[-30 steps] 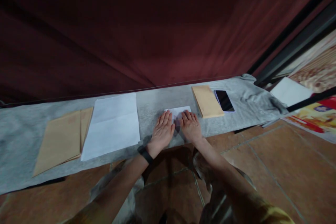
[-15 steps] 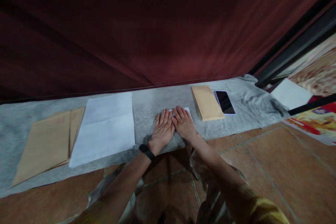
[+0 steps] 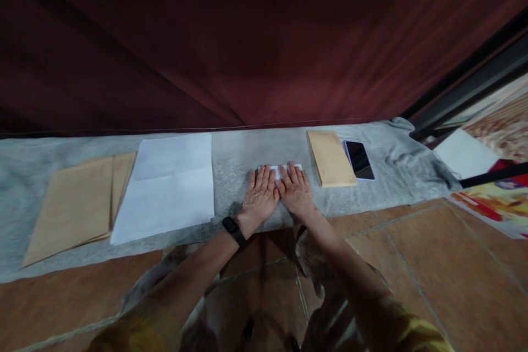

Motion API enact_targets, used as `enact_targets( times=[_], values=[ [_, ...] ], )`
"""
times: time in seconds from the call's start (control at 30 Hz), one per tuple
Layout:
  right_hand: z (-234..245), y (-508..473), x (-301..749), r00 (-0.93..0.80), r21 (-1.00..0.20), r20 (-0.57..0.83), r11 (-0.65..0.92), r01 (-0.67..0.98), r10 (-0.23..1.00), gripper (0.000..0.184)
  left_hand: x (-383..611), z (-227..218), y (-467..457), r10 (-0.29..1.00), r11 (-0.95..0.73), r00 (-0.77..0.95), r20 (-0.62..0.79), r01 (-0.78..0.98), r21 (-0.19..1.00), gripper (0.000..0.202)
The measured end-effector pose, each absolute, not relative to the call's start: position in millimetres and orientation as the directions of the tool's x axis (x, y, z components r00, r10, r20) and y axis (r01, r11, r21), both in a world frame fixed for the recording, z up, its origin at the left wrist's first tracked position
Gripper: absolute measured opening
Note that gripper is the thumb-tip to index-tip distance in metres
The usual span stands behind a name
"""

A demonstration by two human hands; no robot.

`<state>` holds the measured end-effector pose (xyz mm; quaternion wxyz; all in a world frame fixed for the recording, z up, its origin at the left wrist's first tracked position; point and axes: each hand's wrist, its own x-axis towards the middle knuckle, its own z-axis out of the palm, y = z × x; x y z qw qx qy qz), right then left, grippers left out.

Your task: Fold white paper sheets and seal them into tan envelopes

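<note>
A small folded piece of white paper lies flat on the grey cloth, mostly covered by my hands. My left hand presses on its left part, palm down with fingers stretched out and a black band on the wrist. On the right part rests my right hand, also flat with its fingers extended. The two thumbs meet in the middle. Close by on the right is a brown envelope, and a phone with a dark screen sits just beyond it.
White paper sheets with a crease lie left of my hands, partly over brown envelopes. The grey cloth covers a narrow bench against a dark red curtain. A black metal frame stands at the right, above the tiled floor.
My hands have moved slightly apart at the fingertips, showing more white paper between them. The whole view has shifted a little; the envelopes, sheets and phone lie as before.
</note>
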<state>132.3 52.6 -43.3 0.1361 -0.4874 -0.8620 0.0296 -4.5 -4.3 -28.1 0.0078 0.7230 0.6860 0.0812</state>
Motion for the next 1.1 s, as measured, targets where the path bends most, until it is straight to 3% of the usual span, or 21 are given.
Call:
enact_targets(
  times=[0.4, 0.8, 1.1],
  values=[
    [-45, 47, 152, -0.448, -0.158, 0.207, 0.482, 0.862, 0.87, 0.057, -7, -32, -4, 0.993, -0.061, 0.044, 0.109, 0.986, 0.155, 0.061],
    [-28, 50, 144, -0.521, -0.239, 0.148, 0.541, 0.806, 0.841, 0.053, -7, -30, -6, 0.989, -0.079, 0.059, 0.138, 0.986, 0.144, 0.06],
    [-42, 48, 152, -0.502, -0.182, 0.188, 0.532, 0.827, 0.844, 0.055, -16, -34, -7, 0.984, -0.1, 0.074, 0.164, 0.983, 0.156, 0.061]
  ],
)
